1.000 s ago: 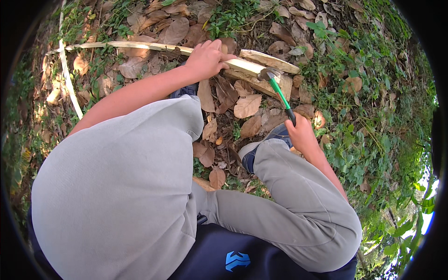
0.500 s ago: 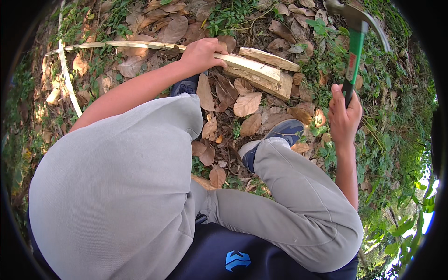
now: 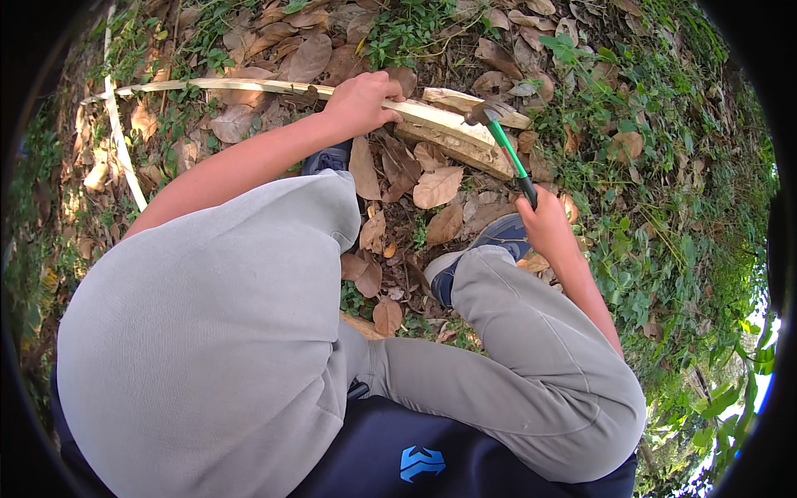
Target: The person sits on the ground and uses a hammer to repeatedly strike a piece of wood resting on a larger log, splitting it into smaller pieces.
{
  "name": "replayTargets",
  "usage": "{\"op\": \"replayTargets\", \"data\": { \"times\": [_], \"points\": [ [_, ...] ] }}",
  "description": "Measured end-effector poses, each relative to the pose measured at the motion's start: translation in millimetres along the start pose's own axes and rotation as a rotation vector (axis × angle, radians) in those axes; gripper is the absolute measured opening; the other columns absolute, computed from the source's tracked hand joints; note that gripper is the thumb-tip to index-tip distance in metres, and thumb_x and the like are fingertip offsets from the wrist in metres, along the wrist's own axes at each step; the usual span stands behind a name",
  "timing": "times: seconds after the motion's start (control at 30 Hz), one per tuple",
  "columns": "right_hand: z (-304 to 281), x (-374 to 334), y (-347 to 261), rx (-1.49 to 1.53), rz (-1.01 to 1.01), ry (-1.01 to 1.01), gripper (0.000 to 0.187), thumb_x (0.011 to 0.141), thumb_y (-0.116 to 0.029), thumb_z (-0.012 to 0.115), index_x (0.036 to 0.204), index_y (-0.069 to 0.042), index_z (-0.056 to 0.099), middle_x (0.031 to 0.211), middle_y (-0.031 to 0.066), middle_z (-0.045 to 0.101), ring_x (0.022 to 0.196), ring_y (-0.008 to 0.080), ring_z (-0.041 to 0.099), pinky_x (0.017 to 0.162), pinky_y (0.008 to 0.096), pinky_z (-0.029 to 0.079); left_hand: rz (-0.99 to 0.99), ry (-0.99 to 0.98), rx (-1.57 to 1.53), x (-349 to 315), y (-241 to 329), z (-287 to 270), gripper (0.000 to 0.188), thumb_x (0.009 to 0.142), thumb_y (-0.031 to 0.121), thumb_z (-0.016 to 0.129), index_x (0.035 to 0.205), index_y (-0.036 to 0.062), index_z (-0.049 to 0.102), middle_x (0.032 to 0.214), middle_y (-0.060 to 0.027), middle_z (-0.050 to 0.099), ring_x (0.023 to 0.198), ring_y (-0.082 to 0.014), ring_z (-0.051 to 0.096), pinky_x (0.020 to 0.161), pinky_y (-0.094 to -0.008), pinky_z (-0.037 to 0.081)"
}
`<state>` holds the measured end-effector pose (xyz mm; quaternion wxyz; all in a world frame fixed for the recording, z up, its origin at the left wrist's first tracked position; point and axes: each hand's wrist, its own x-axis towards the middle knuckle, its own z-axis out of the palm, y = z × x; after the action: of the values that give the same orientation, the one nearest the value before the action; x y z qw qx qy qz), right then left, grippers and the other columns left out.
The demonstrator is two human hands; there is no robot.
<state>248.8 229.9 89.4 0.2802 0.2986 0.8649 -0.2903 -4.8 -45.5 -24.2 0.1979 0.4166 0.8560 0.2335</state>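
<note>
- Hatchet [image 3: 506, 149]: green shaft, looks head-heavy and rigid; right hand [image 3: 548, 224] is wrapped round the grip's end at 3 o'clock, the sensible hold.
- Wooden slat [image 3: 274, 85] at 12 o'clock: long, thin, probably splintery; left hand [image 3: 361, 101] clamps it down on dry leaves [image 3: 436, 187].

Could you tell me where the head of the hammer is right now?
In the head view, the hammer head is upper centre-right, down on the pale wood strip, right of the left hand; the right hand holds its green handle.
</note>
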Motion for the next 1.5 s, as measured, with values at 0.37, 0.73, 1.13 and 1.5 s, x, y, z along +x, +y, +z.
{"op": "replayTargets", "data": {
  "times": [0.37, 0.73, 1.13, 1.5],
  "points": [
    [-78.1, -18.9, -43.0, 0.545, -0.173, 0.357, 0.028, 0.107, -0.028, 0.065, 0.097, -0.003, 0.061, 0.063, -0.0013, 0.048, 0.051, 0.0086, 0.04, 0.048, 0.0313, 0.035, -0.046, -0.108, -0.006, 7.1, 7.7, -4.4, 0.031, 0.084, 0.03, 0.082, 0.111, 0.0159, 0.078, 0.105, -0.0046, 0.068, 0.108, -0.0275, 0.067, 0.089, -0.0426, 0.055],
    [29.2, 6.5, 25.8, 0.053, -0.168, 0.001, 0.025, 0.101, -0.024, 0.064, 0.1, 0.001, 0.063, 0.071, 0.0247, 0.063, 0.067, 0.0443, 0.063, 0.063, 0.0491, 0.048, -0.059, -0.129, -0.007, 11.5, 12.8, -5.3, 0.033, 0.082, 0.033, 0.084, 0.11, 0.0161, 0.078, 0.107, -0.0035, 0.069, 0.11, -0.0271, 0.067, 0.09, -0.0426, 0.055],
    [-63.7, -7.5, -23.0, 0.018, -0.261, 0.277, 0.025, 0.102, -0.024, 0.069, 0.094, -0.001, 0.065, 0.061, 0.008, 0.052, 0.052, 0.0162, 0.046, 0.052, 0.0344, 0.039, -0.047, -0.094, 0.001, 6.5, 12.0, -2.4, 0.03, 0.084, 0.03, 0.083, 0.108, 0.0149, 0.076, 0.107, -0.0035, 0.068, 0.111, -0.0279, 0.065, 0.091, -0.0434, 0.054],
    [3.1, 3.8, 0.5, -0.008, -0.1, 0.207, 0.027, 0.097, -0.022, 0.065, 0.091, 0.005, 0.059, 0.068, 0.0179, 0.061, 0.057, 0.0309, 0.058, 0.059, 0.044, 0.046, -0.042, -0.109, 0.005, 6.9, 14.1, -2.0, 0.029, 0.085, 0.03, 0.082, 0.108, 0.0154, 0.073, 0.107, -0.0032, 0.066, 0.111, -0.0286, 0.064, 0.091, -0.0441, 0.054]
  ]
}}
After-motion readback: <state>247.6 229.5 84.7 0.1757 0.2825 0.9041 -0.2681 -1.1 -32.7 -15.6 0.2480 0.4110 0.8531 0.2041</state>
